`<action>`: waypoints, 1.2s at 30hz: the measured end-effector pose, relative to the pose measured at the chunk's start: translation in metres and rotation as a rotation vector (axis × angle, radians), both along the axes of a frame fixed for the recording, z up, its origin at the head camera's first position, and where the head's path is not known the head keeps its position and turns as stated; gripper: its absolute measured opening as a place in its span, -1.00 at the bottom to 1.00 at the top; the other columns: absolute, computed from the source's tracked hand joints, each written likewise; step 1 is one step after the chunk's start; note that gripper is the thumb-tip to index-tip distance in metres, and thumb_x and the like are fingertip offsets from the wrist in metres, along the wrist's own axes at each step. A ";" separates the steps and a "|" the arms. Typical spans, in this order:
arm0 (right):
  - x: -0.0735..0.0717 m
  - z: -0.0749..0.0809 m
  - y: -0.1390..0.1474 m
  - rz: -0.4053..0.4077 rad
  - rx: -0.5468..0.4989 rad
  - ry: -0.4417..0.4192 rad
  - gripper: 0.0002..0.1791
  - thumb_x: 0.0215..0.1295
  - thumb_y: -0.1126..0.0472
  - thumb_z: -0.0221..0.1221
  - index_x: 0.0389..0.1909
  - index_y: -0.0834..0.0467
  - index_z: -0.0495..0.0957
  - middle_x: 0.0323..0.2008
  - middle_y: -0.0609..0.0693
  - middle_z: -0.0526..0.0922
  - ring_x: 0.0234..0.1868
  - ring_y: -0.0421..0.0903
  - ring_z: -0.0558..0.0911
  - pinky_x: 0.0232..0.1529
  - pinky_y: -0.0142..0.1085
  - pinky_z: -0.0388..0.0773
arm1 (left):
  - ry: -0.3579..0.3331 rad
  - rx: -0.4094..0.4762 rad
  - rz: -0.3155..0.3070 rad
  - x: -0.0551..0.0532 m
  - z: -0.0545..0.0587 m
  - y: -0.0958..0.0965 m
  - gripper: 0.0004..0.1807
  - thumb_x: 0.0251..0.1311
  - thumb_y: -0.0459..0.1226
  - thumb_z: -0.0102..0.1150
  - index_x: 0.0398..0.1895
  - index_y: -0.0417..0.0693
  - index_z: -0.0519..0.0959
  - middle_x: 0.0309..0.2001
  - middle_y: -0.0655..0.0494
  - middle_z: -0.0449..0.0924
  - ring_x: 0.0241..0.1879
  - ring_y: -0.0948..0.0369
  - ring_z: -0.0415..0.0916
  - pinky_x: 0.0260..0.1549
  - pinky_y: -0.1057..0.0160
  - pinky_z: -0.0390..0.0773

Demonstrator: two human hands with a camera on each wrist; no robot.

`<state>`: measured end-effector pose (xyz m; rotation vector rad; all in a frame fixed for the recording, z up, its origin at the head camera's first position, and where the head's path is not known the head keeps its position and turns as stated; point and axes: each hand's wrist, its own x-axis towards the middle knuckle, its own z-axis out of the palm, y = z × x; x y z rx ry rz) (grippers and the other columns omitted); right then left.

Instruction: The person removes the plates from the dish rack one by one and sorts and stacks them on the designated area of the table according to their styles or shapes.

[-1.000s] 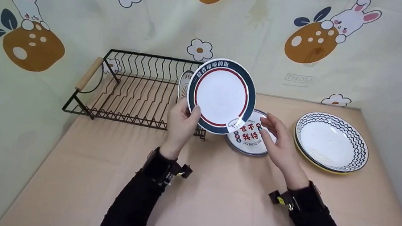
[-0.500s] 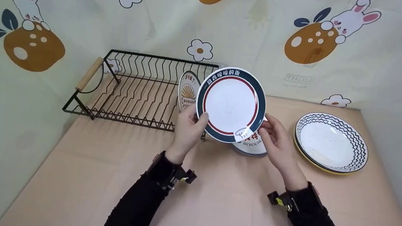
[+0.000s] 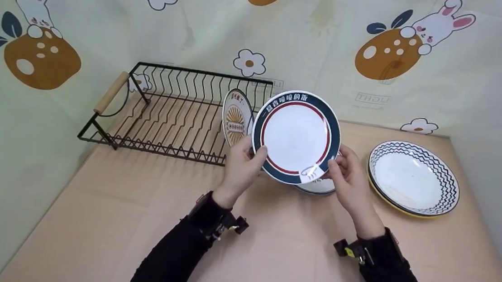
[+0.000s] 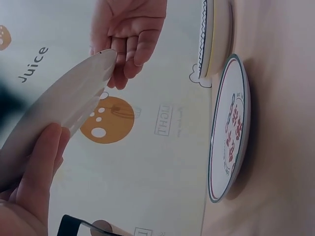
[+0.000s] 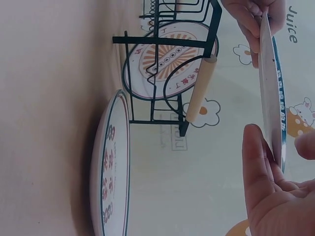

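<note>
A white plate (image 3: 295, 138) with a dark teal rim and a red ring is held up, its face toward the head camera. My left hand (image 3: 244, 167) grips its left edge, thumb on the front rim and fingers behind. At the right edge my right hand (image 3: 351, 181) has its thumb over the rim and its fingers at the back. Behind and below the held plate, a plate with red characters (image 4: 231, 128) lies on the table, mostly hidden in the head view. Another plate, with an orange sunburst (image 3: 236, 119), stands in the black dish rack (image 3: 172, 152).
Two stacked bowls (image 3: 411, 177), the upper one with a black wavy pattern, sit at the right of the table (image 3: 277, 252). The rack has a wooden handle (image 3: 111, 92) at its left end. A printed curtain (image 3: 206, 32) hangs behind the table.
My left hand has carried the plate right and slightly down, uncovering more of the sunburst plate in the rack. My right hand, apart from it before, now holds its right edge.
</note>
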<state>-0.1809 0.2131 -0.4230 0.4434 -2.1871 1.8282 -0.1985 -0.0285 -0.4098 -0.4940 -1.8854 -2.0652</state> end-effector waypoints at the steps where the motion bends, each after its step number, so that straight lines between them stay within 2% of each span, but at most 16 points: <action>1: 0.000 0.001 0.000 -0.004 -0.002 -0.005 -0.53 0.47 0.45 -0.05 0.32 0.54 0.18 -0.23 0.36 0.60 -0.37 -0.19 0.67 -0.30 -0.37 0.67 | -0.003 0.005 -0.003 0.000 0.000 0.001 -0.74 0.20 -0.56 0.01 -0.07 -0.53 0.56 -0.21 -0.28 0.67 -0.33 0.13 0.63 -0.37 0.26 0.69; 11: 0.001 0.002 0.001 -0.013 -0.045 -0.049 -0.58 0.46 0.48 -0.08 0.28 0.54 0.20 -0.27 0.35 0.61 -0.43 -0.17 0.67 -0.41 -0.34 0.68 | 0.025 0.022 -0.041 0.001 -0.002 0.004 -0.71 0.19 -0.57 0.00 -0.04 -0.55 0.55 -0.18 -0.30 0.66 -0.28 0.09 0.64 -0.29 0.19 0.71; 16: 0.001 0.003 0.001 -0.008 -0.082 -0.069 -0.58 0.45 0.50 -0.08 0.28 0.54 0.20 -0.34 0.27 0.61 -0.52 -0.14 0.64 -0.51 -0.33 0.66 | 0.002 0.006 -0.042 0.001 -0.003 0.004 -0.72 0.20 -0.54 0.02 -0.04 -0.54 0.54 -0.20 -0.28 0.67 -0.30 0.13 0.63 -0.31 0.21 0.70; 25: 0.002 0.006 0.004 -0.055 -0.099 -0.082 -0.61 0.45 0.49 -0.07 0.24 0.55 0.25 -0.40 0.17 0.62 -0.55 -0.15 0.64 -0.50 -0.36 0.64 | -0.035 -0.087 -0.040 0.002 0.001 0.004 -0.73 0.22 -0.50 0.09 -0.04 -0.48 0.57 -0.21 -0.22 0.68 -0.29 0.15 0.63 -0.29 0.24 0.69; 32: 0.001 0.006 0.005 -0.069 -0.126 -0.094 -0.61 0.45 0.49 -0.07 0.24 0.55 0.25 -0.43 0.11 0.62 -0.56 -0.15 0.62 -0.50 -0.36 0.64 | -0.057 -0.123 -0.079 0.000 0.005 0.004 -0.71 0.28 -0.44 0.11 0.02 -0.46 0.53 -0.13 -0.21 0.65 -0.22 0.12 0.60 -0.18 0.22 0.67; 36: 0.001 0.006 0.006 -0.100 -0.114 -0.091 -0.63 0.44 0.49 -0.06 0.21 0.56 0.28 -0.45 0.09 0.60 -0.53 -0.19 0.60 -0.49 -0.41 0.61 | -0.044 -0.156 -0.100 0.000 0.007 0.003 -0.65 0.30 -0.41 0.12 0.10 -0.44 0.49 -0.08 -0.21 0.61 -0.19 0.10 0.59 -0.16 0.19 0.66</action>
